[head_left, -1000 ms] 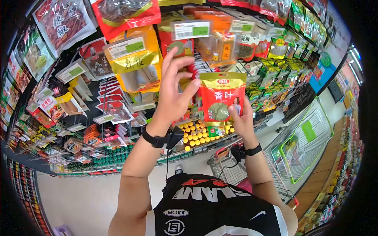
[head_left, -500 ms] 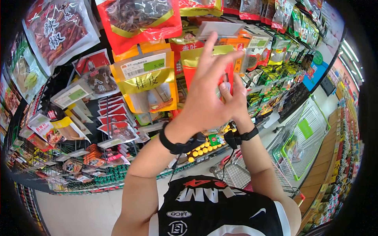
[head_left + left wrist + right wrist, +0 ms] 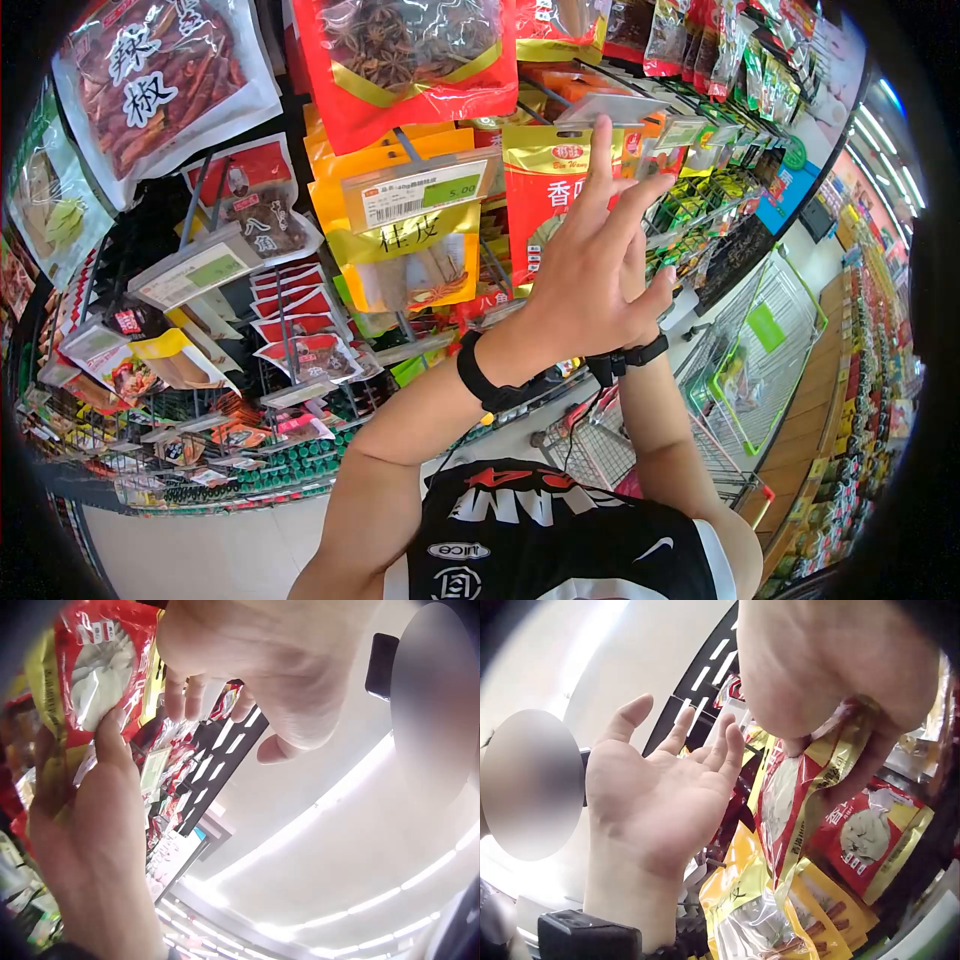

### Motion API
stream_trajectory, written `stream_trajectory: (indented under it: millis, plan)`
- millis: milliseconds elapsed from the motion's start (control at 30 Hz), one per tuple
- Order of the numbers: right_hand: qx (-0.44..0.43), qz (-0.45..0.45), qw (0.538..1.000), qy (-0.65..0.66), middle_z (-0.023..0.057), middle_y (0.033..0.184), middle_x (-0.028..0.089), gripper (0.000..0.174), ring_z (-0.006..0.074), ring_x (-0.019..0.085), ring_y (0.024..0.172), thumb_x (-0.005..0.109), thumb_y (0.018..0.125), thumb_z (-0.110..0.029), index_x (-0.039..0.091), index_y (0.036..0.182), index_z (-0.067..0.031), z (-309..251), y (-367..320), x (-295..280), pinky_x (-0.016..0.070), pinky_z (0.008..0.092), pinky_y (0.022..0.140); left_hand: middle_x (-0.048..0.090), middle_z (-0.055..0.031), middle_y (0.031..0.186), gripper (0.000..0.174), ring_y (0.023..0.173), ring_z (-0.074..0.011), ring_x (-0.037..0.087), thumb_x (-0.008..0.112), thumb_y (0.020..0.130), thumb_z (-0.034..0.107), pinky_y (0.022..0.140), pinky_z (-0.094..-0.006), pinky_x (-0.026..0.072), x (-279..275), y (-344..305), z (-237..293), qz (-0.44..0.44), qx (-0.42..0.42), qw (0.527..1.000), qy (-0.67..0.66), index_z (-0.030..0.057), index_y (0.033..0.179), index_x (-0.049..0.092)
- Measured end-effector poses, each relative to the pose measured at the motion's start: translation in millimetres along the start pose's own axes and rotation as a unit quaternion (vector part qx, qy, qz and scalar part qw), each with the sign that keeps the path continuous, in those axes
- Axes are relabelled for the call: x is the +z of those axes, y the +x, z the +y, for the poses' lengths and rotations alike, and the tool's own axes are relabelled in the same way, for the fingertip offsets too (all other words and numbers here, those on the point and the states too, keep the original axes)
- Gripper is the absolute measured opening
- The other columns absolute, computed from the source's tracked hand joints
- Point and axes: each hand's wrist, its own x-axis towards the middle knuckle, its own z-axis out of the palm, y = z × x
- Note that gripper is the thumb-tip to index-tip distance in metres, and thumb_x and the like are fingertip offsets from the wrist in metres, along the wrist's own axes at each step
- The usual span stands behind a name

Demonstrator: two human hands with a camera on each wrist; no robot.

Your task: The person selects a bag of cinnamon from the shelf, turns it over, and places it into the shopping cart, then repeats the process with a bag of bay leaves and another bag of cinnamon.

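A red and gold bag of bay leaves (image 3: 532,190) stands upright in front of the hanging spice packets in the head view. My right hand (image 3: 840,667) holds it by the edge; in the left wrist view the thumb (image 3: 111,739) presses on its front. Most of that hand is hidden behind the left one in the head view. My left hand (image 3: 585,265) is spread in front of the bag, covering its right part, with nothing in its fingers. The right wrist view shows that palm facing up, fingers loosely bent, apart from the bag.
Yellow cinnamon bags (image 3: 415,260), a red star anise bag (image 3: 405,60) and a dried chili bag (image 3: 165,90) hang on rack hooks with price tags (image 3: 420,195). A shopping cart (image 3: 765,350) stands at the right, another cart (image 3: 595,435) close beside the person.
My left hand has swung rightward across the front of the bay leaf bag and now overlaps the right hand in the head view. The racks appear larger. My right hand keeps hold.
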Motion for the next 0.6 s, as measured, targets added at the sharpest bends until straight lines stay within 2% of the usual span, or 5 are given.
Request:
stream_trajectory:
  millis: [267, 367, 500, 533, 600]
  plan:
    - [-0.038, 0.021, 0.992, -0.118, 0.009, 0.132, 0.062, 0.045, 0.0165, 0.058, 0.12, 0.066, 0.101, -0.016, 0.052, 0.141, -0.0022, 19, 2, -1, 0.0462, 0.0324, 0.103, 0.013, -0.0423, 0.161, 0.069, 0.12, -0.0431, 0.06, 0.071, 0.082, 0.03, 0.101, -0.0476, 0.0498, 3, -2, 2, -0.008, -0.045, 0.993, -0.107, 0.0041, 0.143, 0.052]
    - [-0.059, 0.028, 0.984, -0.168, 0.0096, 0.134, 0.062, 0.046, 0.0169, 0.058, 0.121, 0.066, 0.101, -0.016, 0.051, 0.142, -0.0025, 29, 5, -2, 0.046, 0.0328, 0.103, 0.016, -0.0438, 0.159, 0.069, 0.121, -0.0445, 0.06, 0.071, 0.083, 0.032, 0.102, -0.0471, 0.0493, 3, -19, 4, -0.04, -0.028, 0.998, -0.039, 0.0041, 0.143, 0.052]
    - [-0.089, 0.021, 0.973, -0.213, 0.0103, 0.136, 0.061, 0.047, 0.0174, 0.057, 0.122, 0.066, 0.101, -0.016, 0.051, 0.144, -0.0029, 29, 16, 5, 0.0457, 0.0332, 0.105, 0.026, -0.0389, 0.16, 0.056, 0.109, -0.0375, 0.068, 0.075, 0.081, 0.021, 0.095, -0.0436, 0.0543, -4, -50, 14, -0.087, -0.012, 0.992, -0.085, 0.0038, 0.132, 0.062]
    - [-0.094, 0.005, 0.973, -0.209, 0.0113, 0.129, 0.064, 0.044, 0.0179, 0.059, 0.116, 0.065, 0.101, -0.017, 0.053, 0.14, -0.002, 19, 21, 13, 0.0468, 0.0335, 0.101, 0.029, -0.0376, 0.159, 0.046, 0.107, -0.0354, 0.069, 0.075, 0.081, 0.019, 0.094, -0.043, 0.0548, -11, -57, 20, -0.114, -0.029, 0.989, -0.089, 0.004, 0.124, 0.067]
    - [-0.103, -0.025, 0.974, -0.201, 0.0132, 0.114, 0.069, 0.038, 0.0188, 0.064, 0.104, 0.063, 0.1, -0.017, 0.058, 0.133, -0.0003, 1, 30, 27, 0.0491, 0.0342, 0.094, 0.031, -0.0371, 0.159, 0.042, 0.106, -0.0337, 0.069, 0.076, 0.081, 0.019, 0.093, -0.0415, 0.0552, -18, -76, 27, -0.14, -0.047, 0.984, -0.097, 0.0036, 0.12, 0.068]
